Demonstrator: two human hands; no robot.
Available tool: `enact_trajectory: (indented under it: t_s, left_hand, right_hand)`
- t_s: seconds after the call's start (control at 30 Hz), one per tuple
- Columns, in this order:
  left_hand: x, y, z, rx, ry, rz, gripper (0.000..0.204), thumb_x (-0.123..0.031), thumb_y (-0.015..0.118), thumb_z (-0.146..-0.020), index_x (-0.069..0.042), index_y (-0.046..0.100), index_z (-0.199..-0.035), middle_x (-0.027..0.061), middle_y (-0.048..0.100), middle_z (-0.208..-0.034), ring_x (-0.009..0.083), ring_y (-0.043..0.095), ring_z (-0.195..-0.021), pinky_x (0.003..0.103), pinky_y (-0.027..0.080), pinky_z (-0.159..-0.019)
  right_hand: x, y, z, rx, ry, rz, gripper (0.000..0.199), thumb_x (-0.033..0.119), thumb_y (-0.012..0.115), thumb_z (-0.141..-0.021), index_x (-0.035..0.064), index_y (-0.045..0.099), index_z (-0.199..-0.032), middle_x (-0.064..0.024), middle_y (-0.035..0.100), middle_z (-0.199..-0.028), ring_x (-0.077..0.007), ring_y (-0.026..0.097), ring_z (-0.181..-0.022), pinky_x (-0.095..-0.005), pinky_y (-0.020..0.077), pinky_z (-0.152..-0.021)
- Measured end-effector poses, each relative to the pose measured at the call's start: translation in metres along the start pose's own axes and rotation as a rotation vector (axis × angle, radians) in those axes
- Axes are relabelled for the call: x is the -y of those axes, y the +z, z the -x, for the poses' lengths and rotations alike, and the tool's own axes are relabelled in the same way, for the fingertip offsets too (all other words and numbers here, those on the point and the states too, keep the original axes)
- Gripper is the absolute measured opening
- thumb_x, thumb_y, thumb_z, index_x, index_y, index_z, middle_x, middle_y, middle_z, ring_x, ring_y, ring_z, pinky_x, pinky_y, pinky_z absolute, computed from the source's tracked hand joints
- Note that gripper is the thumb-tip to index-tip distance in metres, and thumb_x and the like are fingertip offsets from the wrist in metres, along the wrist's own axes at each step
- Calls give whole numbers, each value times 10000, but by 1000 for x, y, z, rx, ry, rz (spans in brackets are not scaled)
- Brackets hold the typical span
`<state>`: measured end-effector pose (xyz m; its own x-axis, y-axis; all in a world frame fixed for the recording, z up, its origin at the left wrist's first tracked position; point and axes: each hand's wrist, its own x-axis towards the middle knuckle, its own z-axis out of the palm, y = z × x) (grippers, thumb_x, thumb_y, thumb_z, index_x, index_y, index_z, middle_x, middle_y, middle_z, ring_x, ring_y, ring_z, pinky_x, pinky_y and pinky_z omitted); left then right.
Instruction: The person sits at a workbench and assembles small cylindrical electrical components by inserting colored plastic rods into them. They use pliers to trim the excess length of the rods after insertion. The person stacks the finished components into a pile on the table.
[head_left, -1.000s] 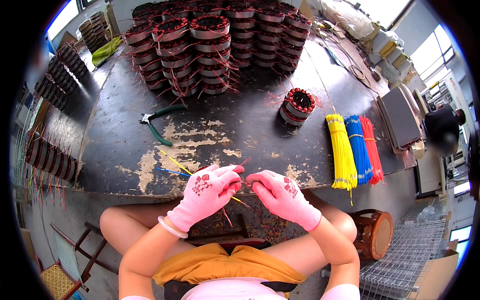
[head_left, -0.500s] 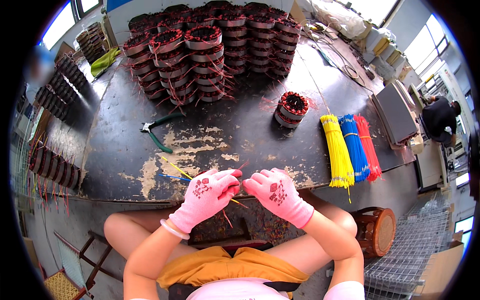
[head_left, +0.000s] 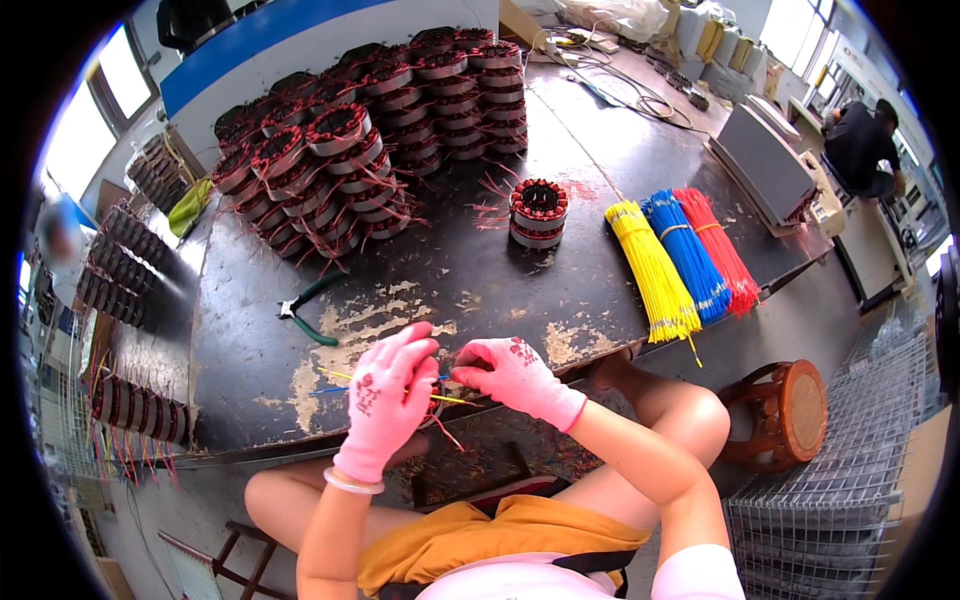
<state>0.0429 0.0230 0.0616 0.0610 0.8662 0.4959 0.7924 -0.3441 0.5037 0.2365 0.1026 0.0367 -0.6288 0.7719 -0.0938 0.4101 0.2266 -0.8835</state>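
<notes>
My left hand (head_left: 385,402), in a pink glove, is over a wire-wound stator at the table's front edge, its fingers stretched out and somewhat apart. Most of that stator is hidden; a little red winding shows beside the palm. A yellow wire (head_left: 452,400) and a blue wire (head_left: 327,391) pass under this hand and stick out on both sides. Just to the right, my right hand (head_left: 518,380), gloved alike, has its thumb and fingers pinched at the blue wire's right end. The fingertips partly hide what they grip.
Green-handled cutters (head_left: 312,308) lie beyond my left hand. Stacked stators (head_left: 345,180) fill the table's back left; a short stator stack (head_left: 538,215) stands alone mid-table. Yellow (head_left: 655,275), blue (head_left: 690,258) and red wire bundles (head_left: 718,250) lie right. A wooden stool (head_left: 790,415) stands beside my knee.
My left hand has straightened its fingers and turned more upright. My right hand has moved slightly left, closer to the wires. The whole view has turned and shifted.
</notes>
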Motion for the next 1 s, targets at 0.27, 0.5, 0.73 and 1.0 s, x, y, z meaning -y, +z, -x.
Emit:
enact_trajectory:
  t_s: [0.27, 0.5, 0.73, 1.0]
  left_hand:
    - [3, 28, 10, 108, -69, -109, 270, -90, 616, -929, -76, 675, -1192, 116, 662, -1287, 358, 586, -1199, 465, 418, -1090]
    - [-1, 26, 10, 135, -97, -67, 292, -33, 553, -920, -46, 662, -1190, 120, 654, -1288, 369, 558, -1227, 465, 387, -1109]
    - [-3, 26, 12, 131, -121, -76, 261, -23, 532, -950, -33, 645, -1185, 110, 654, -1283, 372, 552, -1239, 472, 372, -1121]
    - [0, 24, 12, 147, -129, -74, 256, -39, 536, -944, -36, 653, -1172, 113, 652, -1284, 377, 544, -1248, 474, 367, -1128]
  right_hand:
    - [-12, -15, 7, -64, -114, -13, 263, 265, 693, -939, 27, 684, -1051, -134, 726, -901, -215, 718, -848, -358, 546, -751]
    - [-84, -181, 79, -986, -72, 311, 171, 195, 688, -949, 31, 719, -989, -153, 718, -912, -267, 714, -832, -371, 557, -745]
    - [-155, -278, 167, -1266, 669, 629, 488, 555, 646, -918, 72, 707, -884, -151, 729, -870, -352, 709, -852, -452, 534, -747]
    - [-160, -288, 176, -1353, 676, 621, 559, 628, 626, -905, 75, 686, -853, -127, 729, -884, -341, 709, -881, -457, 523, -747]
